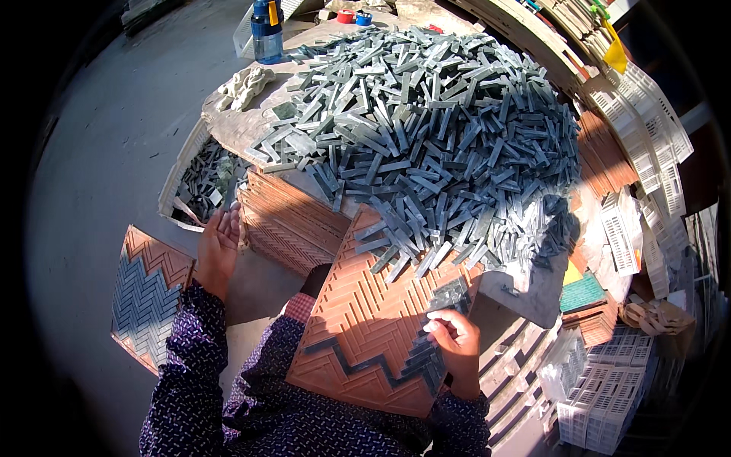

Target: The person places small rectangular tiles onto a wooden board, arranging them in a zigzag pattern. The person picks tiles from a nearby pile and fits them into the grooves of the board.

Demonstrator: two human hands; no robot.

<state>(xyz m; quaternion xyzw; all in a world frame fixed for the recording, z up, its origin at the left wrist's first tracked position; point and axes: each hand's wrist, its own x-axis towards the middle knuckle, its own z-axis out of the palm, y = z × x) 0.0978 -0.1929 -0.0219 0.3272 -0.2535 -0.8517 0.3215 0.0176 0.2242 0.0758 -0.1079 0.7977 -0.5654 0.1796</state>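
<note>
An orange-brown herringbone tray (358, 305) is tilted across my lap under the edge of a heap of grey-green stone strips (426, 129). Dark strips (422, 362) fill a zigzag row and part of the tray's right side. Over that side my right hand (457, 343) is closed in a pinch; what its fingertips hold is too small to make out. My left hand (219, 247), palm up beside a white crate (173, 183) of stone pieces, has its fingers curled around what looks like a grey stone strip (231, 194).
A second herringbone tray (148, 297), partly filled with grey strips, lies at left. Stacked orange trays (293, 221) stand beneath the worktop (228, 122). A blue bottle (266, 34) and white gloves (245, 85) sit at the back. White plastic crates (601, 404) are piled at right.
</note>
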